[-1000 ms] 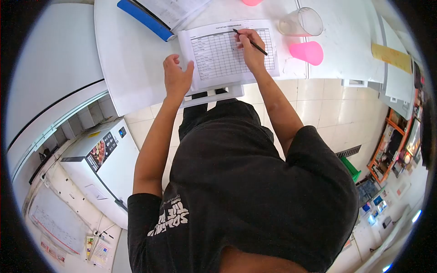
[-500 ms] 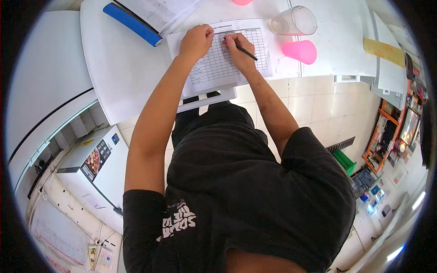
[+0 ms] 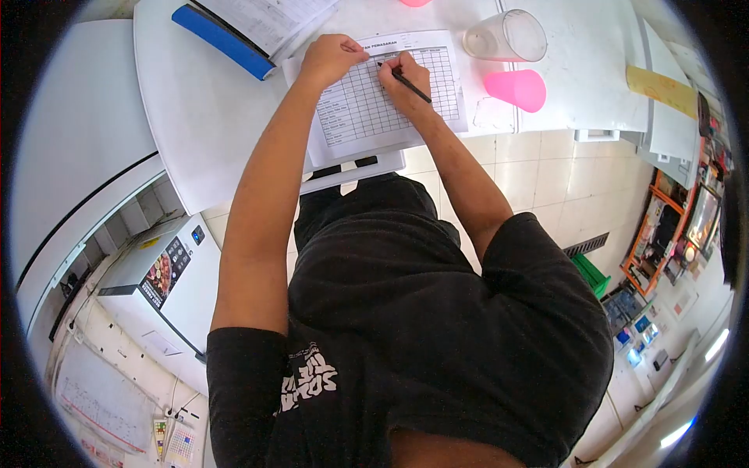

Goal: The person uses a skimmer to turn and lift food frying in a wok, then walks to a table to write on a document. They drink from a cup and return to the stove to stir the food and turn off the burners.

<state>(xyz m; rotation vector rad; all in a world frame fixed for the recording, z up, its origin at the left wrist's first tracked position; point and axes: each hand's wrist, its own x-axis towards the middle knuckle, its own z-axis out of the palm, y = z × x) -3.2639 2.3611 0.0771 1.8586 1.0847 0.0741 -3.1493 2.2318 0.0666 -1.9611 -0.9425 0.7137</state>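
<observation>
A printed form with a table grid [image 3: 351, 117] lies on the white tabletop in front of me, on top of another sheet. My right hand [image 3: 406, 82] rests on its upper middle, closed around a black pen [image 3: 413, 88]. The pen's tip points up and left at the grid's top rows. Over the form's upper left corner is my left hand [image 3: 334, 61], its fingers bent and drawn together, pointing right. No object shows in it. Its palm side is hidden from view.
A clear cup [image 3: 505, 36] and a pink cup [image 3: 516, 90] lie to the right. An open blue binder [image 3: 222, 40] with papers is at upper left. Beneath the table edge is a white stool [image 3: 359, 170]. A white appliance [image 3: 160, 277] stands at left, a yellow strip [image 3: 662, 91] at right.
My left hand has shifted slightly up and left, its fingers reaching further right. My right hand with the pen has moved a little left and up along the grid.
</observation>
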